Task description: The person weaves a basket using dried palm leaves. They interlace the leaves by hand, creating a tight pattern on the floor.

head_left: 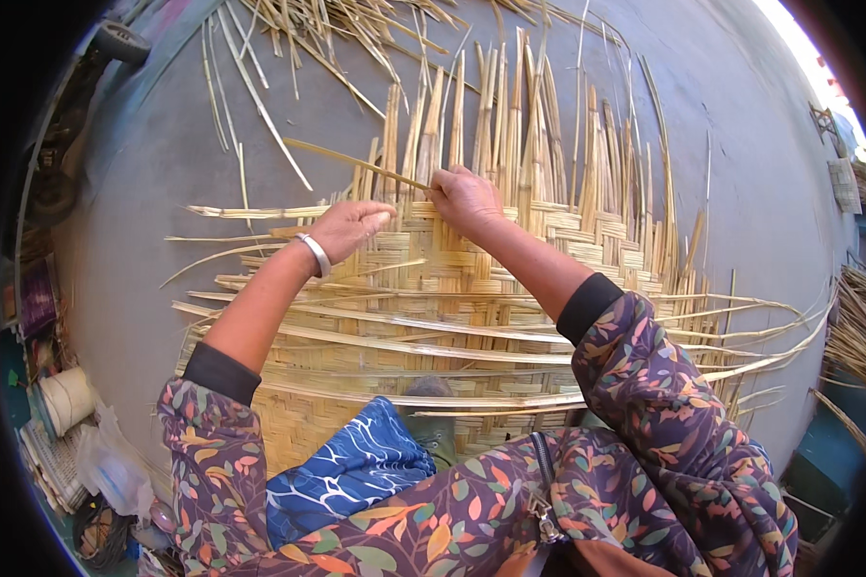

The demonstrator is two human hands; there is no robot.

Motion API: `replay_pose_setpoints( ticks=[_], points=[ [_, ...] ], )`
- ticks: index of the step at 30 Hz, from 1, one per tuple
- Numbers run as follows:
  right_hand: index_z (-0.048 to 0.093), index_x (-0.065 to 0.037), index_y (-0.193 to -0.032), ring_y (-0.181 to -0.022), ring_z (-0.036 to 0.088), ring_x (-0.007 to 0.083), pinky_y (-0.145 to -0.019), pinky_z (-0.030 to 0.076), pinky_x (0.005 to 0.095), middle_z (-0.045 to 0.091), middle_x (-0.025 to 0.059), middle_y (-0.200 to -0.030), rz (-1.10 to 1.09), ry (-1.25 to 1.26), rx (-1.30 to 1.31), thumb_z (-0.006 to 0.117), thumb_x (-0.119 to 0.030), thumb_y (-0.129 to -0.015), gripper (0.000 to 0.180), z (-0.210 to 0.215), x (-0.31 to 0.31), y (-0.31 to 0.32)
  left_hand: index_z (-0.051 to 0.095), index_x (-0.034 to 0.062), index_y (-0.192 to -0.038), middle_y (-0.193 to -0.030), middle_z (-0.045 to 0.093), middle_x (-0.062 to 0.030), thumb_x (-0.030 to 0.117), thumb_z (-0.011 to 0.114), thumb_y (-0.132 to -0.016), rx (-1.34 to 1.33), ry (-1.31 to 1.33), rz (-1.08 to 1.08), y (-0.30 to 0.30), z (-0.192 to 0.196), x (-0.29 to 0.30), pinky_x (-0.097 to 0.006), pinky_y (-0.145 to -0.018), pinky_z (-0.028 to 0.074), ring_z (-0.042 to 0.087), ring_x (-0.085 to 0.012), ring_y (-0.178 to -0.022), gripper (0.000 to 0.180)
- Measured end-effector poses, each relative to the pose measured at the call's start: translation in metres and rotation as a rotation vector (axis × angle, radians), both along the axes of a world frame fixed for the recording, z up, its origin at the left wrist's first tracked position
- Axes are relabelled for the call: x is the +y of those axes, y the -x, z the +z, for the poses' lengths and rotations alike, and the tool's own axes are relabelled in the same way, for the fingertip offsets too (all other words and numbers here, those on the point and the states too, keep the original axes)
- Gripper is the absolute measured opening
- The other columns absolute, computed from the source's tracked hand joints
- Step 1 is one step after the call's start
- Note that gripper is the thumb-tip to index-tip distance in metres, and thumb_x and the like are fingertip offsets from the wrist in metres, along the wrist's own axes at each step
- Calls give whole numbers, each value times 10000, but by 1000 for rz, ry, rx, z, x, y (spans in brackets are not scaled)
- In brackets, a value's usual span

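Observation:
A broad mat of split cane (356, 358) lies half woven on the ground in front of me, its upright strips (515, 111) fanning out on the far side. Pinched in my right hand (467, 199) is a thin cane strip (356, 166) that slants up to the left above the weave. My left hand (354, 229), with a pale bracelet on its wrist, hovers beside the far left part of the weave. Its fingers are closed together; whether a strip is between them is hidden. Loose crosswise strips (433, 322) lie over the mat's near part.
More loose cane strips (332, 29) are piled on the grey floor (741, 173) at the far left. A spool of cord (65, 401) and a clear plastic bag (115, 471) sit at the left edge. Another cane bundle (852, 322) is at the right. Long strip ends bow out rightward.

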State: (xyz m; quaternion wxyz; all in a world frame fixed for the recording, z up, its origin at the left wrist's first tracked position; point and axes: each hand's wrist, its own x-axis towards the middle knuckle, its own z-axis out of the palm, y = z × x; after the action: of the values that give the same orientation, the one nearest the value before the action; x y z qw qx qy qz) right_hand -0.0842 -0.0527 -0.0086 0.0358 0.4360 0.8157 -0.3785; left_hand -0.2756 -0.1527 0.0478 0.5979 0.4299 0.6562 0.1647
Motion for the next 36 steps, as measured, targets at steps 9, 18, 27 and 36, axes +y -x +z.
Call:
replay_pose_setpoints(
  ticks=[9,18,27,36],
  points=[
    [615,-107,-851,-842,592,305,-731,469,424,606,91,-906,-32,-5,-43,565,-292,-844,193,13,-1,17,579,11,-1099,-971,623,-64,60,406,-915,-100,107,360,-3,-50,55,-233,-716,483,611,-138,-871,257],
    [636,-80,-800,-731,616,295,-676,491,396,642,116,-780,-140,-35,11,578,-247,-806,177,17,-2,21,544,-4,-1163,-963,616,-63,70,478,-874,-35,130,411,-4,-48,71,-243,-652,487,588,-117,-796,306],
    [627,-60,-780,-607,618,245,-616,497,343,628,119,-654,-314,49,124,629,-220,-749,162,26,-8,22,639,-24,-982,-892,663,-143,236,729,-686,281,161,100,-2,-55,89,-340,-706,499,636,-222,-768,403],
    [598,-73,-788,-677,612,274,-643,489,371,634,126,-712,-473,211,158,622,-207,-742,143,20,-9,24,615,66,-894,-808,642,-23,169,715,-772,-435,260,430,8,-58,71,-284,-644,516,631,-138,-729,188]
  ],
)
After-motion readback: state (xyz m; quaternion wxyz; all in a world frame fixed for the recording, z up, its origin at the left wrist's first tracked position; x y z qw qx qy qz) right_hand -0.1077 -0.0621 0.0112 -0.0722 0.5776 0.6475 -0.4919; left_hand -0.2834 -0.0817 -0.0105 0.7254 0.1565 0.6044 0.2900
